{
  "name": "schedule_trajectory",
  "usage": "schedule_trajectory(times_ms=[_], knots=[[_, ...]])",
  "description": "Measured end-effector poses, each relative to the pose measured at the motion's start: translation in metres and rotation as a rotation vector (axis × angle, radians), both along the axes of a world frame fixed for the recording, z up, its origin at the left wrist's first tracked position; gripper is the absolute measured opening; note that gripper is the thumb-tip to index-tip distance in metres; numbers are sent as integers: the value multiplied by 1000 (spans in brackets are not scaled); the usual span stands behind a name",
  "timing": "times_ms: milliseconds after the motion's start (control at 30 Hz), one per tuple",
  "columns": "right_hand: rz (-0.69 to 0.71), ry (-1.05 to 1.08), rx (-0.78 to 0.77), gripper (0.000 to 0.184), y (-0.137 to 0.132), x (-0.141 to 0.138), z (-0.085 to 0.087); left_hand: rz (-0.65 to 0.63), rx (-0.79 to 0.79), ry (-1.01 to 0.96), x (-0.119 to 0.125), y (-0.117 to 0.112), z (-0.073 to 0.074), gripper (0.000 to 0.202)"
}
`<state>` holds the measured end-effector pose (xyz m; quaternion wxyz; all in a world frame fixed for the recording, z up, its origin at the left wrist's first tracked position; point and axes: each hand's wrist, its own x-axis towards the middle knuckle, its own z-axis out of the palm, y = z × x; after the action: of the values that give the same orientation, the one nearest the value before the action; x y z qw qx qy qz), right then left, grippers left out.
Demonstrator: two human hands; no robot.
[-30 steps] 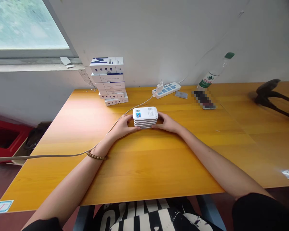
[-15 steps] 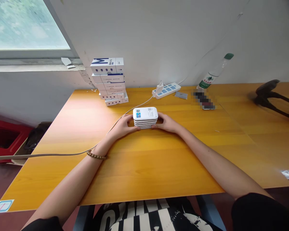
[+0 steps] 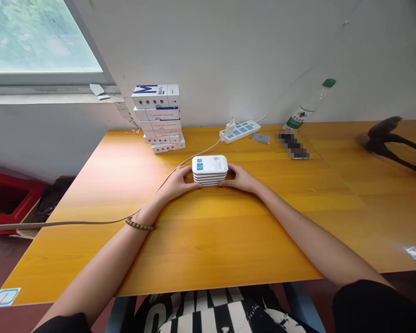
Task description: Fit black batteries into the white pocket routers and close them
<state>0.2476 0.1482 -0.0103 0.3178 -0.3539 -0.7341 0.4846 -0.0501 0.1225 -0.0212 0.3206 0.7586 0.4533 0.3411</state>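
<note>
A neat stack of flat white devices (image 3: 210, 165) with rounded corners stands on the wooden table (image 3: 208, 240). The top one bears a QR code, a blue sticker and small print. My left hand (image 3: 180, 180) grips the stack's left side, thumb along the front lower edge. From the right side my right hand (image 3: 241, 177) holds it in the same way. The far fingers of both hands are partly hidden behind the stack. On my left wrist is a beaded bracelet (image 3: 138, 225).
A pile of white boxes (image 3: 157, 118) stands at the back left. Behind the devices lie a power strip (image 3: 241, 131) and a small grey packet (image 3: 261, 138). A bottle (image 3: 307, 108), a blurred-out phone-like object (image 3: 294, 145) and a black frame (image 3: 391, 138) are rightward. A cable (image 3: 90, 223) crosses the left side.
</note>
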Motion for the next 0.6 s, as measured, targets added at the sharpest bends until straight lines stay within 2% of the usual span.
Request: schedule_trajectory(times_ms=[167, 300, 600], knots=[[-8, 63, -57, 85, 1, 1, -3, -24, -10, -1, 0, -3, 4, 65], [5, 92, -65, 82, 3, 2, -2, -40, -38, -80, 1, -4, 5, 68], [24, 80, -69, 78, 4, 2, 1, 34, -4, -14, 0, -3, -1, 66]])
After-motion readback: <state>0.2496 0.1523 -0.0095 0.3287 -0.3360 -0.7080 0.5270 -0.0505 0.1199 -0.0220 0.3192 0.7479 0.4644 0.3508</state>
